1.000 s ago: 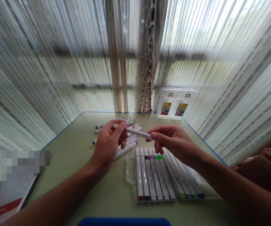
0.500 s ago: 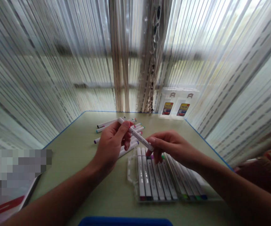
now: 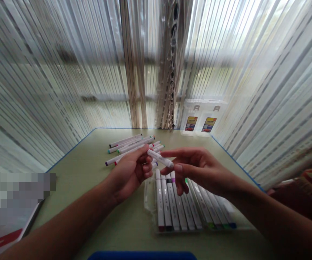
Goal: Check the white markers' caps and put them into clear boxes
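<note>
A white marker (image 3: 159, 158) is held slantwise between my two hands, above the near edge of the loose markers. My left hand (image 3: 132, 168) is closed around its left end, thumb on top and fingers curled. At the other end, my right hand (image 3: 196, 168) has its thumb against the tip and its index finger stretched along the far side. Below my right hand lies a clear plastic case (image 3: 148, 200) with a row of white markers (image 3: 174, 206), some with coloured ends. Several loose white markers (image 3: 125, 141) lie in a pile behind my left hand.
Upright at the back right of the green table (image 3: 77, 169) stand clear plastic cases (image 3: 199, 108) with colourful labels. String curtains (image 3: 104, 72) hang behind the table. A blue object (image 3: 142, 255) shows at the near edge, and a partly blurred item with a red strip (image 3: 2, 241) at left.
The marker has turned and now looks shorter, with its right end toward me. My right index finger has stretched out along it. The view has shifted slightly.
</note>
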Demonstrator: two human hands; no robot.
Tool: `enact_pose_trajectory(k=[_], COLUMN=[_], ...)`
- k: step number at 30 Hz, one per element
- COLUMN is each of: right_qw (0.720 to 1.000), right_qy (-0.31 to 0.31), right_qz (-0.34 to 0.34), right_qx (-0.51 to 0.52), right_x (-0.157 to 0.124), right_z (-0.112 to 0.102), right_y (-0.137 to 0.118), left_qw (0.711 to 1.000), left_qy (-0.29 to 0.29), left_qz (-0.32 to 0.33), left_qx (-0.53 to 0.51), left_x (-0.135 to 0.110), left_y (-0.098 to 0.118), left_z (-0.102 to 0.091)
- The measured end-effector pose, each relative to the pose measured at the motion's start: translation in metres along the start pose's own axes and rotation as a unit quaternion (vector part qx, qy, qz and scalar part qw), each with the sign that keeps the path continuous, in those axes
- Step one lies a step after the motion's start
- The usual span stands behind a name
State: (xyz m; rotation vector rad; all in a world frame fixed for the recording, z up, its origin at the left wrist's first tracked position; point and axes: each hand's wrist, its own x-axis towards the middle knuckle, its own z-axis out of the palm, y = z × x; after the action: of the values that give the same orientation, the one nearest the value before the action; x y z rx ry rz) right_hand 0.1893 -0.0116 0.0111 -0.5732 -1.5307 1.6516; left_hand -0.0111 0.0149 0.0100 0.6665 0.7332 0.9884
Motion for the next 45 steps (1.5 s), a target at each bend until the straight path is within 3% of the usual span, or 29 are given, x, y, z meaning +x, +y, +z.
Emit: enact_pose_trajectory(k=[5,8,11,16,22,25,29,45], right_qw=[1.0,0.998,0.992,0.954,0.913,0.9,0.894,0.874], right_qy=[-0.003,0.026,0.041,0.041,0.064,0.076,0.07,0.083], right_qz=[-0.002,0.016,0.036,0.01,-0.062,-0.087,-0.107,-0.108], right_qx=[-0.009,-0.047,-0.112,-0.296,-0.399,-0.421,-0.429,-0.467], right_x=[0.002,0.004,0.005,0.007,0.007,0.006,0.005,0.006], right_z=[0.001,0.001,-0.001,0.0,-0.002,-0.004,-0.004,-0.003], right_y=[-0.001,0.002,0.007,0.01,0.008,0.009,0.01,0.007], left_qw=[0.999,0.993,0.965,0.871,0.706,0.667,0.651,0.644], left_qy=[-0.01,0.01,0.014,-0.044,-0.117,-0.136,-0.157,-0.17], left_qz=[0.008,0.081,0.193,0.357,0.517,0.55,0.557,0.56], left_qx=[0.034,0.081,0.176,0.334,0.47,0.484,0.491,0.492], left_x=[0.0,0.0,-0.001,-0.011,-0.025,-0.027,-0.027,-0.028], left_y=[-0.001,-0.002,-0.003,-0.008,-0.011,-0.01,-0.011,-0.013], left_z=[0.0,0.0,-0.001,-0.002,-0.001,-0.001,-0.001,-0.001])
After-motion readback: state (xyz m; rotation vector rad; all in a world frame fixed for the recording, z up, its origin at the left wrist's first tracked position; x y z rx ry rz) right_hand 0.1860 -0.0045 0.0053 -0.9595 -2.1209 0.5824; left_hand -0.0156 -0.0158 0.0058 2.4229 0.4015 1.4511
